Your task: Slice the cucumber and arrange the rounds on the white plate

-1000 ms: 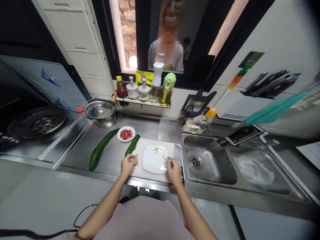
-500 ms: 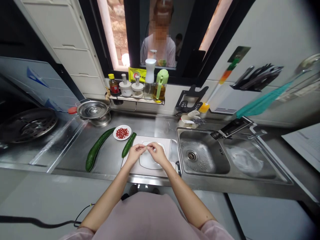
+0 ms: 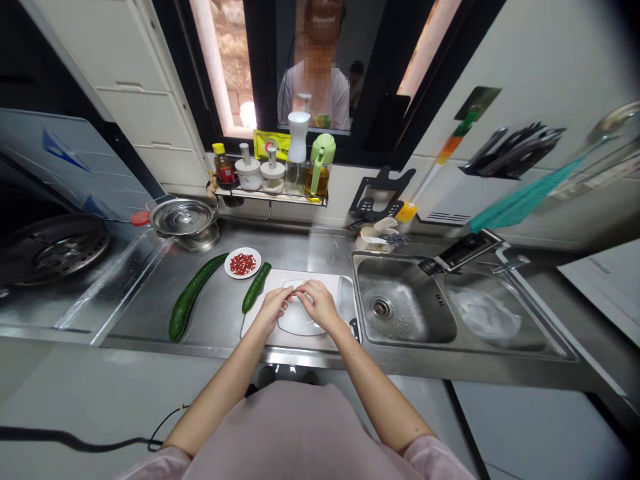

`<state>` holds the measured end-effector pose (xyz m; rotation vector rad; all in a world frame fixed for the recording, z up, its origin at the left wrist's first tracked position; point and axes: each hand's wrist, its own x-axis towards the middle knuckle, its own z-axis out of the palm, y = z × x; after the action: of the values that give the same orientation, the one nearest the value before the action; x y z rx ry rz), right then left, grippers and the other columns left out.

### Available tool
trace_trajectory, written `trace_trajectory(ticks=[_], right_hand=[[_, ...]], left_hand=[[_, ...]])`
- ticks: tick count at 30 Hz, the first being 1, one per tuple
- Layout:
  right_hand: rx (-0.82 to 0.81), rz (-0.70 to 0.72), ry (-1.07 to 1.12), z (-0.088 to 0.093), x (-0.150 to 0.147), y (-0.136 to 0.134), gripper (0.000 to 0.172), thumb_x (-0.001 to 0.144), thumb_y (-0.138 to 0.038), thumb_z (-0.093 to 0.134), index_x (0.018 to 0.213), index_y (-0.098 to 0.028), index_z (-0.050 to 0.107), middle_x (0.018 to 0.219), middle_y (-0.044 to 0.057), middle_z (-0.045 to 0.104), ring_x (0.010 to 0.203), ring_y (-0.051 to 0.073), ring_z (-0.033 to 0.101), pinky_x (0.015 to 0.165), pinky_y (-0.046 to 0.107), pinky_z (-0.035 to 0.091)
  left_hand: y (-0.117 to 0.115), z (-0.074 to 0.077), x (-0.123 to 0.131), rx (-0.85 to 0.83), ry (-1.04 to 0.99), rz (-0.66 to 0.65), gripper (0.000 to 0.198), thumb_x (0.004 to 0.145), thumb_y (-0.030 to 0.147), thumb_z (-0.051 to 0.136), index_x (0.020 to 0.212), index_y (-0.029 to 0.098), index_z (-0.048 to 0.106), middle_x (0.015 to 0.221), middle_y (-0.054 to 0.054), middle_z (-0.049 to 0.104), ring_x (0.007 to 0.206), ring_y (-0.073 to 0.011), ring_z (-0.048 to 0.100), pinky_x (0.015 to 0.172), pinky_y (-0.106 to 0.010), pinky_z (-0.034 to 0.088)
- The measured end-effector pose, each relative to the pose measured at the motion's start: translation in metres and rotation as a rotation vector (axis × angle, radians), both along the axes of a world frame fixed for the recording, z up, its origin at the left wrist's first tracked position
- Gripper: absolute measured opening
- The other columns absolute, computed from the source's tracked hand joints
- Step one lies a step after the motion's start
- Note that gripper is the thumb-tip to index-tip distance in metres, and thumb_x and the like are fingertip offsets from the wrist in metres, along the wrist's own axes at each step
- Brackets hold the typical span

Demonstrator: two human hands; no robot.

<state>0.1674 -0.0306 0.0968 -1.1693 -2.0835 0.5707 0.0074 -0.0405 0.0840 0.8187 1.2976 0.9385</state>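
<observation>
My left hand (image 3: pixel 276 305) and my right hand (image 3: pixel 319 303) meet fingertip to fingertip above a white plate (image 3: pixel 295 323). Both are pinched closed around something too small to make out. Under the plate lies a pale cutting board (image 3: pixel 273 338). A cleaver (image 3: pixel 346 295) rests along the board's right side, its handle partly behind my right wrist. Left of my hands, a short piece of cucumber (image 3: pixel 257 287) lies by the board's left edge. Farther left are a small white dish of chopped red pieces (image 3: pixel 243 264) and a long green cucumber (image 3: pixel 193 301).
On the right is a double steel sink (image 3: pixel 407 300) with a black faucet (image 3: pixel 457 255) and a plastic bag (image 3: pixel 485 315). A lidded steel pot (image 3: pixel 185 223) stands back left. Seasoning jars and bottles fill a wall rack (image 3: pixel 273 193). A knife holder (image 3: pixel 465 193) hangs right.
My fingers have shifted slightly, the right hand's fingers bending more over the fingertips of the left. The whole view has moved a little; the things on the counter stay in place.
</observation>
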Motion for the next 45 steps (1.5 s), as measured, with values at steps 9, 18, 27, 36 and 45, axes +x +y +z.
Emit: trace_trajectory(ticks=[9, 18, 27, 36, 45], right_hand=[[-0.045, -0.019, 0.065, -0.006, 0.004, 0.003, 0.022, 0.094, -0.035, 0.048, 0.090, -0.024, 0.067, 0.087, 0.004, 0.063, 0.088, 0.019, 0.055, 0.083, 0.032, 0.042], [-0.111, -0.019, 0.153, -0.012, 0.004, 0.010, 0.021, 0.090, -0.035, 0.052, 0.081, -0.022, 0.066, 0.081, 0.002, 0.062, 0.084, 0.017, 0.056, 0.078, 0.029, 0.042], [-0.369, -0.047, 0.358, -0.015, 0.004, 0.016, 0.023, 0.082, -0.039, 0.057, 0.075, -0.018, 0.063, 0.074, 0.001, 0.062, 0.074, 0.014, 0.055, 0.068, 0.024, 0.043], [-0.542, -0.081, 0.465, -0.016, 0.003, 0.018, 0.020, 0.075, -0.037, 0.058, 0.068, -0.018, 0.059, 0.067, -0.001, 0.058, 0.068, 0.012, 0.053, 0.058, 0.021, 0.042], [-0.590, -0.158, 0.493, -0.024, -0.001, 0.019, 0.014, 0.070, -0.029, 0.053, 0.067, -0.018, 0.061, 0.062, -0.002, 0.058, 0.060, 0.011, 0.051, 0.055, 0.020, 0.040]], left_hand=[[0.003, 0.001, 0.003, 0.032, -0.069, 0.053, 0.041, 0.059, 0.048, 0.075, 0.077, 0.013, 0.064, 0.067, 0.000, 0.056, 0.049, -0.0028, 0.038, 0.040, -0.016, 0.015], [0.007, 0.003, 0.004, 0.042, -0.075, 0.072, 0.038, 0.055, 0.042, 0.077, 0.079, 0.013, 0.067, 0.069, -0.001, 0.058, 0.052, -0.0043, 0.041, 0.042, -0.017, 0.018], [0.011, 0.007, 0.009, 0.022, -0.108, 0.100, 0.038, 0.051, 0.037, 0.079, 0.078, 0.013, 0.066, 0.062, 0.002, 0.055, 0.051, -0.0043, 0.040, 0.043, -0.016, 0.018], [0.012, 0.006, 0.014, 0.053, -0.126, 0.111, 0.037, 0.051, 0.037, 0.079, 0.076, 0.013, 0.067, 0.062, 0.002, 0.056, 0.050, -0.0045, 0.038, 0.045, -0.018, 0.017], [0.011, 0.003, 0.017, 0.045, -0.130, 0.117, 0.037, 0.050, 0.037, 0.078, 0.077, 0.013, 0.067, 0.058, 0.003, 0.052, 0.050, -0.0043, 0.037, 0.044, -0.018, 0.018]])
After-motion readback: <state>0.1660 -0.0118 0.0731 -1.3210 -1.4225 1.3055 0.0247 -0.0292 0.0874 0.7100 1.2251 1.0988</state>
